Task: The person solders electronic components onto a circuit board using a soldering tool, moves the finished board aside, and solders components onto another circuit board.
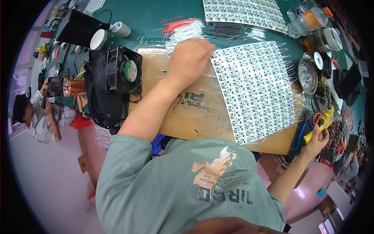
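My left hand [191,60] is closed, its fingers curled together at the upper left corner of a white sheet of small circuit boards [257,91]. What sits between those fingertips is hidden. Short white wires stick out along the sheet's right and lower edges. Just beyond that hand lies a bundle of loose white wires [187,34], with red wires [180,25] at its far side. At the right edge of the work board, my right hand [316,141] wraps around a yellow pistol-shaped tool [327,117].
A brown work board [175,124] lies under the sheet. A black fan [124,70] stands at left. Black wires [226,30] and another board sheet [245,13] lie at the back. A bottle [309,21], a jar [323,40] and a metal dish [307,74] stand at right.
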### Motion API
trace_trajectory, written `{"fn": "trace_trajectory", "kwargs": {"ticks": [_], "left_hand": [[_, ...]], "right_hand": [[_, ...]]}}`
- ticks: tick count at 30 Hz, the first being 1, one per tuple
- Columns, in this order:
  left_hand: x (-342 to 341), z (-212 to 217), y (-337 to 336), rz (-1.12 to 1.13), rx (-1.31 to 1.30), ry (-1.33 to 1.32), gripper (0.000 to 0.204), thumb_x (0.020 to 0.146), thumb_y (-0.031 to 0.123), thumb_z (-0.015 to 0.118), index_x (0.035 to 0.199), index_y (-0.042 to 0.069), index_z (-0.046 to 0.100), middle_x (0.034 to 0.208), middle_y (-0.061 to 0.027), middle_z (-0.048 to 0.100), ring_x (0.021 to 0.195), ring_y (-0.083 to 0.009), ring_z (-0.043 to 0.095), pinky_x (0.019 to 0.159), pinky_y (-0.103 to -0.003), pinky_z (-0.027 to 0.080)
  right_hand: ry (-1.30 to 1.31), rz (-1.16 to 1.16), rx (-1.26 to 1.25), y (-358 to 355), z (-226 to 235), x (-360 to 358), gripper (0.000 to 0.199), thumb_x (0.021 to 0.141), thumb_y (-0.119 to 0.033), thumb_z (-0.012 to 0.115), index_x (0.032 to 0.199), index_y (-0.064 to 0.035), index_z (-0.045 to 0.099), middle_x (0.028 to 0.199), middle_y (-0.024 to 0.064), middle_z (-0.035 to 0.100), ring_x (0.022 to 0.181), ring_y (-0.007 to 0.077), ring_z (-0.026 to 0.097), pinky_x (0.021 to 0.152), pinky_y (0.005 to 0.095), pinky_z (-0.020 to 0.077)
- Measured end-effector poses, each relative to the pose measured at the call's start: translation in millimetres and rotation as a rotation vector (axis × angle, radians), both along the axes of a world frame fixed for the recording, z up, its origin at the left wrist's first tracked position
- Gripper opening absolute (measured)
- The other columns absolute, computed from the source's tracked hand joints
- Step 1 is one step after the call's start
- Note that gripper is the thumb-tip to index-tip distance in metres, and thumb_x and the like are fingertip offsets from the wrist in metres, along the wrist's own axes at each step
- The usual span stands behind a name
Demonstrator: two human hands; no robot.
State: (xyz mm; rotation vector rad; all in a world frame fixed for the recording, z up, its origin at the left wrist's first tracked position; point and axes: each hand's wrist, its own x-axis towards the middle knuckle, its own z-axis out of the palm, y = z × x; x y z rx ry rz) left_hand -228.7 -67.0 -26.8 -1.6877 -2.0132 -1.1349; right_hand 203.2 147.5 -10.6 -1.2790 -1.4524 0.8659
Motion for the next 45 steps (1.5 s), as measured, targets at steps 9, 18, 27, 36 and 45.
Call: {"fn": "trace_trajectory", "kwargs": {"ticks": [9,18,27,36,45], "left_hand": [[8,34,-5,0.099,0.017,0.072,0.01,0.081,0.005,0.064,0.09,0.002,0.067,0.089,-0.0104,0.068,0.082,-0.0269,0.063,0.073,-0.036,0.049],[156,193,-41,-0.49,0.07,-0.154,0.028,0.07,0.019,0.068,0.096,0.008,0.066,0.084,-0.0034,0.064,0.075,-0.0236,0.06,0.067,-0.039,0.048],[135,169,-71,-0.364,0.03,-0.066,0.024,0.071,0.019,0.066,0.093,0.008,0.066,0.083,-0.0041,0.063,0.075,-0.0241,0.061,0.066,-0.038,0.049],[108,138,-27,-0.437,0.139,0.02,0.021,0.071,0.018,0.063,0.089,0.008,0.067,0.081,-0.005,0.063,0.075,-0.0246,0.061,0.066,-0.036,0.05],[3,84,60,0.009,-0.711,-0.065,0.05,0.08,0.02,0.067,0.128,0.011,0.053,0.126,-0.0244,0.051,0.117,-0.0307,0.051,0.099,-0.04,0.038]], "right_hand": [[0.731,0.382,-0.382,-32,10,-30,0.03,0.089,-0.013,0.059,0.112,-0.0024,0.043,0.093,0.0054,0.05,0.075,0.0125,0.044,0.062,0.026,0.0392],[0.904,0.7,-0.44,-52,19,-83,0.047,0.092,-0.028,0.051,0.131,-0.0068,0.037,0.078,0.0037,0.044,0.066,0.0151,0.043,0.063,0.0318,0.0383],[0.786,0.809,-0.457,-67,37,-71,0.05,0.083,-0.018,0.056,0.127,-0.0044,0.036,0.084,0.0052,0.048,0.068,0.0144,0.045,0.061,0.0273,0.0386],[0.692,0.656,-0.447,-77,12,-114,0.053,0.084,-0.019,0.059,0.13,-0.0005,0.039,0.065,0.0013,0.041,0.054,0.0128,0.04,0.052,0.0275,0.0362],[0.633,0.604,-0.369,-90,-14,-125,0.059,0.081,-0.017,0.061,0.13,0.0063,0.037,0.062,0.0035,0.047,0.051,0.0121,0.045,0.048,0.0259,0.0397]]}}
